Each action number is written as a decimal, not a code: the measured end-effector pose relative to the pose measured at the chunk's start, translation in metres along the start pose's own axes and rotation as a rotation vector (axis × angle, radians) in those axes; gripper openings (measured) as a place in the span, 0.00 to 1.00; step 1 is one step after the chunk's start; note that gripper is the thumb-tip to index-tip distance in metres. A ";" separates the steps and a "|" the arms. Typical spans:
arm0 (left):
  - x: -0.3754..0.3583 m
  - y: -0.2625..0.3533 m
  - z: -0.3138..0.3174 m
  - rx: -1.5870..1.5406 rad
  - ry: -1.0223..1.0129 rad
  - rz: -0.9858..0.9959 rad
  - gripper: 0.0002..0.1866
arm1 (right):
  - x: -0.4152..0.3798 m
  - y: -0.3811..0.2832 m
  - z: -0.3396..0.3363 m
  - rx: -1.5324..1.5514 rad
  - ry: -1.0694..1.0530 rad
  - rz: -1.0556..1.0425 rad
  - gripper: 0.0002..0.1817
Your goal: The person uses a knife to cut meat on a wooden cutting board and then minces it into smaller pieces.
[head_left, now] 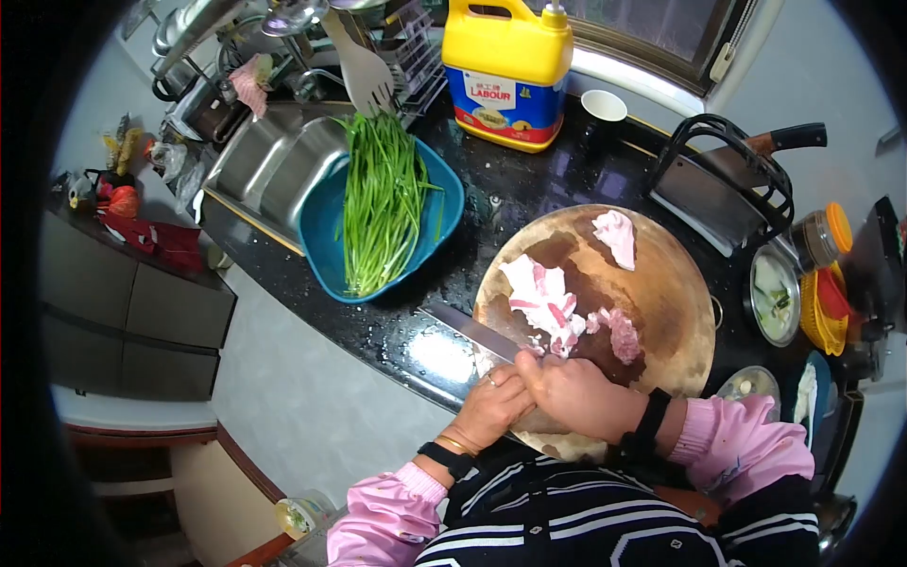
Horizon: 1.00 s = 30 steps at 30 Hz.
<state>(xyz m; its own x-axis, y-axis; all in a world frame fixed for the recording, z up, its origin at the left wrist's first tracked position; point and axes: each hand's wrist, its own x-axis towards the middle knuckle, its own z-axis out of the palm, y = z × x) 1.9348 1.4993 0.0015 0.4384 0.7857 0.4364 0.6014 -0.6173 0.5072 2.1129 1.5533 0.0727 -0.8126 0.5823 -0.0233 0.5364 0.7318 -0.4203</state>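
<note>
In the head view, my right hand (578, 395) is closed around the handle of a kitchen knife (472, 333). Its blade points left, past the edge of a round wooden cutting board (675, 283). My left hand (493, 408) is curled against the right one at the board's near-left edge; whatever its fingers hold is hidden. Slices of pale pink, fatty meat (546, 298) lie on the board just beyond the blade. Beside them is a small heap of minced-looking meat (624, 335). One more piece of meat (616, 236) sits apart near the far edge.
Green chives (383, 203) fill a blue basin (446, 189) left of the board. Behind stand a yellow jug (505, 76) and a white cup (605, 106). A rack (723, 180) with a cleaver (798, 137) is at right, near a metal bowl (775, 295). A sink (274, 161) lies far left.
</note>
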 end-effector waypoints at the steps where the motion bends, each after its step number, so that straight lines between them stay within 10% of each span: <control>1: 0.003 0.001 -0.001 0.006 0.046 0.027 0.14 | 0.005 0.001 0.000 -0.008 -0.003 0.014 0.13; 10: 0.002 0.011 -0.011 0.310 0.026 0.087 0.17 | -0.026 0.033 -0.026 0.244 0.257 0.195 0.09; 30: -0.005 0.007 0.002 0.176 0.039 -0.038 0.15 | -0.110 -0.011 -0.013 -0.225 -0.077 0.091 0.15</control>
<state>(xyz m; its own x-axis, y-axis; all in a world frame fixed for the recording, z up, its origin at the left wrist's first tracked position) 1.9380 1.4914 0.0016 0.3892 0.8040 0.4495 0.7261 -0.5681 0.3874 2.2000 1.4859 0.0917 -0.7692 0.6268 -0.1240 0.6381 0.7433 -0.2006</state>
